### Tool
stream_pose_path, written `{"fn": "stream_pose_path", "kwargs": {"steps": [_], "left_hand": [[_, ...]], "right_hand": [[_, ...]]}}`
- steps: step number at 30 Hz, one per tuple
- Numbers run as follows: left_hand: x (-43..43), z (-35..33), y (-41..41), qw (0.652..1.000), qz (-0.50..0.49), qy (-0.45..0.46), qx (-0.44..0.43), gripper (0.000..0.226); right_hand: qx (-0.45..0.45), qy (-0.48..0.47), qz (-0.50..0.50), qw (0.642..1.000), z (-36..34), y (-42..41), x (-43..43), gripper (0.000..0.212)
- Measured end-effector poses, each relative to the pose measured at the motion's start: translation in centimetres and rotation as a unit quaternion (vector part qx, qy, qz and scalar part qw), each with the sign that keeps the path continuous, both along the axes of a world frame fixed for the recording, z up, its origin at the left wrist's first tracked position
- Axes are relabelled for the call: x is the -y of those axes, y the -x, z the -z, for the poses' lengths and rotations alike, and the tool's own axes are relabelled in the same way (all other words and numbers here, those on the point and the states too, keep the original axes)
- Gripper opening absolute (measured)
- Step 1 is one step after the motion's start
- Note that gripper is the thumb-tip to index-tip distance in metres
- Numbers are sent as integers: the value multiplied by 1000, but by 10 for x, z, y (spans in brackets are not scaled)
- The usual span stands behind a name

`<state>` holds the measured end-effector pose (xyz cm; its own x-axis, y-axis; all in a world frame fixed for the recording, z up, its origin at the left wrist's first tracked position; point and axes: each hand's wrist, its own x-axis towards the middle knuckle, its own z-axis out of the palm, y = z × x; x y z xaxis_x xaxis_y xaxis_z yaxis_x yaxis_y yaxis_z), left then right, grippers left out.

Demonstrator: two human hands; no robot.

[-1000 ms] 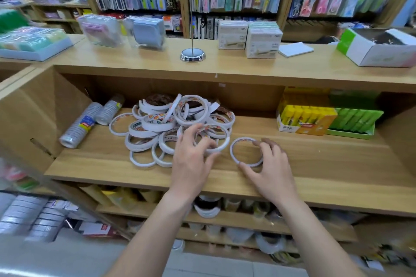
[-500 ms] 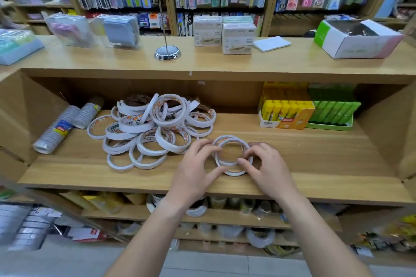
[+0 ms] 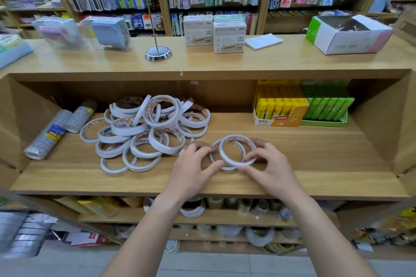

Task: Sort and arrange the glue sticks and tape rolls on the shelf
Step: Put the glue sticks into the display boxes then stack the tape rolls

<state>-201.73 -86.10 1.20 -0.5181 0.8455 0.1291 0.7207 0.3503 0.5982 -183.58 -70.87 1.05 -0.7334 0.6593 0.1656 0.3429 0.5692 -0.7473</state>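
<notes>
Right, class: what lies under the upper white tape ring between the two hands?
Under the upper white tape ring lies a second white tape ring, offset leftwards, on the light wooden shelf. The right hand hides part of both.

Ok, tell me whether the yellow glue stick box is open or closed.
Open. The yellow glue stick box has its lid standing up at the back, and the rows of glue sticks inside are exposed.
</notes>
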Motion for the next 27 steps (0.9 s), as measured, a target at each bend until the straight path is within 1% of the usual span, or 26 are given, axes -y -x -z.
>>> {"fn": "stream_pose_path", "kwargs": {"steps": [2, 4, 6, 8, 9, 11, 14, 17, 19, 21, 22, 25, 27], "left_hand": [[0, 1, 1, 1000, 5, 6, -6, 36], [-2, 2, 0, 1000, 5, 1, -6, 24], [-6, 1, -2, 1000, 1, 1, 10, 16], [-12, -1, -3, 1000, -2, 8, 7, 16], [-15, -2, -5, 1000, -2, 9, -5, 20], [-21, -1, -7, 1000, -11, -3, -20, 34], [-32, -1, -7, 998, -54, -7, 23, 64], [-41, 1, -6, 999, -46, 13, 25, 88], [-40, 2, -3, 999, -30, 21, 19, 92], [-36, 2, 0, 999, -11, 30, 28, 89], [-34, 2, 2, 999, -4, 28, 34, 86], [-33, 1, 3, 999, -5, 17, 30, 74], [-34, 0, 3, 999, -12, 4, 42, 68]], "right_hand": [[-43, 51, 42, 997, -3, -2, -4, 15], [-64, 96, 49, 992, -4, -3, -8, 15], [-61, 117, 47, 990, -8, -2, -10, 17], [-56, 117, 52, 990, -11, 0, -11, 20], [-50, 109, 57, 991, -12, 1, -13, 22], [-23, 70, 71, 995, -12, 3, -16, 22], [35, -2, 73, 997, -9, 7, -19, 25], [83, -58, 60, 993, -5, 11, -19, 29], [94, -67, 48, 992, -5, 12, -17, 30], [98, -75, 36, 992, -6, 14, -15, 33], [97, -75, 32, 992, -7, 14, -15, 39], [109, -48, 22, 993, -10, 17, -15, 70], [115, -40, 11, 993, -12, 20, -16, 83]]}}
